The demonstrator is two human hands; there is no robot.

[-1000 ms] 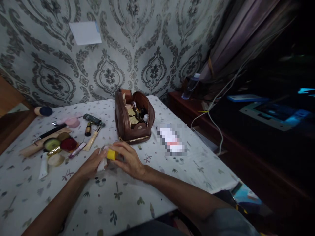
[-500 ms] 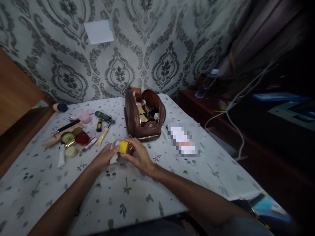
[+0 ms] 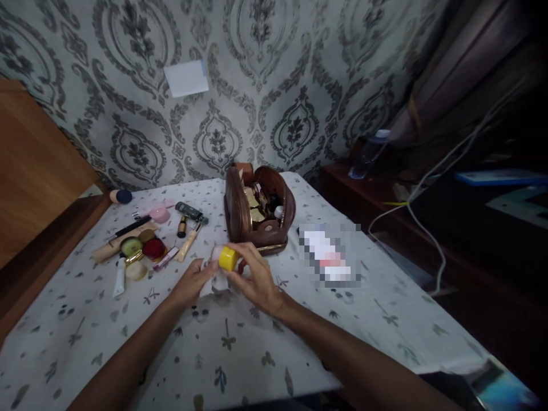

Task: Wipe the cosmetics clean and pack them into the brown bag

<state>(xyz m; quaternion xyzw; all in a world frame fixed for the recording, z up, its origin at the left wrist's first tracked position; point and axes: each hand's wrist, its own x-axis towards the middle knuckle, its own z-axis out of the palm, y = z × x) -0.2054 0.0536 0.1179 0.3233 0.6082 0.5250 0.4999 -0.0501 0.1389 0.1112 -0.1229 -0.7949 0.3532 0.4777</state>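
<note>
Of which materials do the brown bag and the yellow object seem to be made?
Brown bag: seemingly leather or imitation leather with a soft sheen; its smooth, rounded panels catch the light. Yellow object: probably smooth plastic, judging by its bright, even colour and firm shape.

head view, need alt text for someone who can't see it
A person's right hand grips a yellow object and the left hand a white cloth or tissue beside it, over a patterned tablecloth. Beyond stands an open brown bag with small items inside; cosmetics lie to its left, a pixelated object to its right.
</note>
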